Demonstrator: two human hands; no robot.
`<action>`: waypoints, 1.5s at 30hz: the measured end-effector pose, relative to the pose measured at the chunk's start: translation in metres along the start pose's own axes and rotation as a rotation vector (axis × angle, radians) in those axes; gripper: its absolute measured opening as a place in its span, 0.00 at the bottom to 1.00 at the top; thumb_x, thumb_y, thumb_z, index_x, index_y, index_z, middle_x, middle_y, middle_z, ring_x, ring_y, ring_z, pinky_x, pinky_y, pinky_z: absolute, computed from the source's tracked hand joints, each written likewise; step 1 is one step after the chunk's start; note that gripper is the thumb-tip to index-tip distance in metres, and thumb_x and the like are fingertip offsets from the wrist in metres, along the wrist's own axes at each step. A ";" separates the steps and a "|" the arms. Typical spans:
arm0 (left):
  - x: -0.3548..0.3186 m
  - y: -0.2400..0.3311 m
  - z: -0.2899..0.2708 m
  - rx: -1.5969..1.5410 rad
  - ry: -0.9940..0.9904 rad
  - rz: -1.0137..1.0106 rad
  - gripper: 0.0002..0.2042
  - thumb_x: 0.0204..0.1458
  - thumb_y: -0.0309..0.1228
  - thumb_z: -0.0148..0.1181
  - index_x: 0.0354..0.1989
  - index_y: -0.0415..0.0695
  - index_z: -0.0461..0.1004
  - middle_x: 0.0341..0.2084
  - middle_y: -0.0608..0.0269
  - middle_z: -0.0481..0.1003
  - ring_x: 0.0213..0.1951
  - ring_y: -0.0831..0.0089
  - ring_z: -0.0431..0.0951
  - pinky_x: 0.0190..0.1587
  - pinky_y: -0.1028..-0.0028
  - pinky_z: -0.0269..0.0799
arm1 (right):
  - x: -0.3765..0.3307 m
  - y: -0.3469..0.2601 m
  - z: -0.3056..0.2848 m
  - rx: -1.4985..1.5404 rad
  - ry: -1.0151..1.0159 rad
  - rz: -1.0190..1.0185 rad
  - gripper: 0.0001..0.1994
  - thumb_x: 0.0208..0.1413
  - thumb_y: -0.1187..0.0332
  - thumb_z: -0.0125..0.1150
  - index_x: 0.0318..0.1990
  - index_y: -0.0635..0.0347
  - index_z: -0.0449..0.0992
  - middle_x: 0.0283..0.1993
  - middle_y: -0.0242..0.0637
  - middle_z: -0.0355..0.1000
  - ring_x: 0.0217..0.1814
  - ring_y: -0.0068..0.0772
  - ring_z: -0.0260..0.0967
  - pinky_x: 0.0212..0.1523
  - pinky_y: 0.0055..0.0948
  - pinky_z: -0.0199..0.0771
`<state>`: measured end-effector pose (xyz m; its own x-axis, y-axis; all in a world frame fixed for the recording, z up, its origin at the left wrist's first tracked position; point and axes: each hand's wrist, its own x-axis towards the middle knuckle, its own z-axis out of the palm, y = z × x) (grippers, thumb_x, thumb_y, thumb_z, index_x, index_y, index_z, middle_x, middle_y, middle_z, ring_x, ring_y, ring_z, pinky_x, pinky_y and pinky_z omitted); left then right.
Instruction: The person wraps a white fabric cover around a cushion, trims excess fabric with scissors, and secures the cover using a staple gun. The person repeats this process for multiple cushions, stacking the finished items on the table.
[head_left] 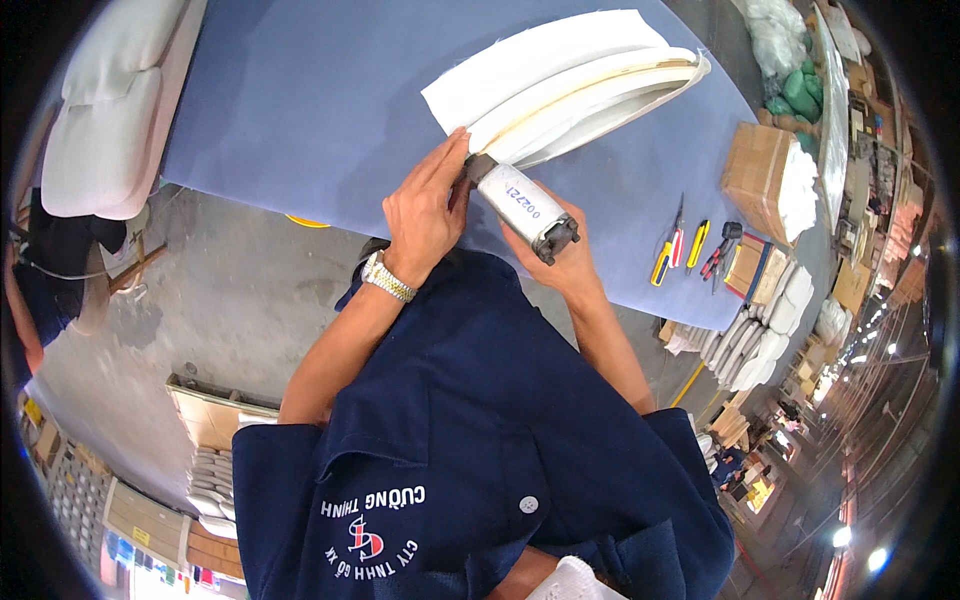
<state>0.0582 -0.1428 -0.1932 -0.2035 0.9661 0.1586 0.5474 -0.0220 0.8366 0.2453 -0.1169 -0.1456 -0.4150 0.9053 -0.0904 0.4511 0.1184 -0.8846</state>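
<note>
Nearest, a white stapler-like tool (527, 208) is gripped in the closed right hand (556, 252), its nose set against the edge of a cream padded panel (575, 85) lying on the blue table (300, 100), while the left hand (428, 208), a metal watch (387, 277) at its wrist, is laid flat with fingers extended beside the nose, grasping nothing. Further right, yellow cutters (680, 245) and pliers (720, 250) are laid near the table edge, and an open cardboard box (760, 175) is seen filled with white material whose kind cannot be made out. The right palm is hidden behind the tool.
</note>
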 end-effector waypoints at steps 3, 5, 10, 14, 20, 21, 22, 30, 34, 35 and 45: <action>0.003 -0.003 0.000 -0.001 0.064 0.043 0.27 0.48 0.19 0.69 0.60 0.46 0.78 0.58 0.58 0.79 0.53 0.58 0.83 0.48 0.66 0.82 | 0.000 0.006 0.004 -0.009 0.020 -0.001 0.19 0.45 0.69 0.72 0.46 0.64 0.79 0.37 0.49 0.79 0.39 0.57 0.79 0.40 0.37 0.77; 0.005 -0.007 0.002 -0.021 0.074 0.031 0.27 0.48 0.21 0.70 0.60 0.48 0.78 0.57 0.58 0.80 0.52 0.58 0.83 0.48 0.66 0.82 | 0.002 0.005 0.003 -0.016 0.027 0.005 0.18 0.46 0.70 0.72 0.46 0.64 0.79 0.37 0.48 0.79 0.39 0.55 0.79 0.40 0.37 0.77; 0.006 -0.007 -0.001 -0.047 0.043 -0.063 0.28 0.50 0.23 0.70 0.63 0.51 0.76 0.58 0.56 0.79 0.56 0.58 0.82 0.52 0.66 0.80 | -0.001 0.002 0.002 0.023 0.065 -0.009 0.16 0.48 0.71 0.72 0.45 0.65 0.79 0.39 0.46 0.80 0.39 0.47 0.81 0.40 0.35 0.78; 0.006 -0.008 0.002 -0.050 0.065 -0.051 0.28 0.50 0.23 0.70 0.63 0.52 0.76 0.57 0.55 0.79 0.55 0.57 0.82 0.52 0.65 0.80 | -0.004 0.000 -0.001 -0.013 0.042 0.011 0.17 0.47 0.71 0.72 0.46 0.66 0.80 0.40 0.46 0.81 0.40 0.45 0.81 0.42 0.35 0.78; 0.004 -0.005 0.001 -0.046 0.051 -0.033 0.30 0.47 0.21 0.71 0.63 0.51 0.76 0.56 0.57 0.80 0.52 0.57 0.84 0.47 0.66 0.82 | -0.001 -0.001 0.001 0.010 0.040 0.004 0.19 0.47 0.72 0.72 0.48 0.66 0.80 0.41 0.47 0.81 0.41 0.46 0.81 0.43 0.36 0.79; 0.003 -0.005 0.002 -0.034 0.058 -0.018 0.30 0.47 0.21 0.71 0.63 0.51 0.76 0.56 0.58 0.80 0.50 0.58 0.84 0.44 0.67 0.83 | -0.001 -0.001 0.001 0.014 0.036 0.009 0.19 0.47 0.72 0.72 0.48 0.66 0.79 0.42 0.48 0.81 0.41 0.47 0.81 0.43 0.36 0.79; 0.003 -0.006 0.002 -0.031 0.058 -0.007 0.31 0.46 0.20 0.71 0.63 0.50 0.76 0.56 0.58 0.80 0.51 0.58 0.84 0.44 0.67 0.83 | -0.002 -0.001 0.001 0.019 0.030 0.016 0.19 0.46 0.72 0.72 0.48 0.66 0.79 0.42 0.48 0.81 0.42 0.48 0.81 0.44 0.36 0.79; -0.004 -0.009 0.005 -0.057 0.037 0.009 0.36 0.44 0.16 0.69 0.65 0.53 0.74 0.60 0.60 0.78 0.56 0.58 0.82 0.52 0.66 0.82 | -0.004 -0.010 -0.007 -0.056 -0.069 0.043 0.21 0.46 0.70 0.71 0.50 0.65 0.78 0.40 0.50 0.80 0.42 0.58 0.79 0.44 0.38 0.78; -0.010 -0.008 0.007 -0.031 0.061 0.063 0.35 0.44 0.16 0.69 0.65 0.50 0.74 0.62 0.59 0.76 0.59 0.59 0.80 0.53 0.67 0.82 | -0.007 -0.013 -0.006 -0.050 -0.093 0.067 0.21 0.46 0.70 0.70 0.50 0.65 0.78 0.40 0.51 0.80 0.41 0.58 0.78 0.44 0.38 0.78; -0.010 -0.004 0.006 -0.025 0.054 0.053 0.33 0.44 0.16 0.68 0.64 0.49 0.75 0.61 0.59 0.77 0.59 0.59 0.80 0.53 0.66 0.81 | -0.009 -0.011 -0.003 -0.021 -0.069 0.078 0.20 0.47 0.70 0.70 0.49 0.65 0.78 0.39 0.50 0.80 0.41 0.56 0.79 0.43 0.37 0.77; -0.028 0.000 0.011 -0.036 0.010 -0.010 0.37 0.44 0.22 0.74 0.68 0.46 0.69 0.62 0.54 0.76 0.58 0.56 0.80 0.50 0.66 0.82 | -0.044 -0.009 -0.001 -0.053 0.043 0.160 0.14 0.52 0.72 0.74 0.45 0.67 0.80 0.40 0.41 0.79 0.40 0.35 0.79 0.42 0.32 0.76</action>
<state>0.0722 -0.1668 -0.2035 -0.2170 0.9638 0.1548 0.5159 -0.0214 0.8564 0.2597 -0.1573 -0.1330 -0.3007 0.9308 -0.2079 0.5500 -0.0088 -0.8351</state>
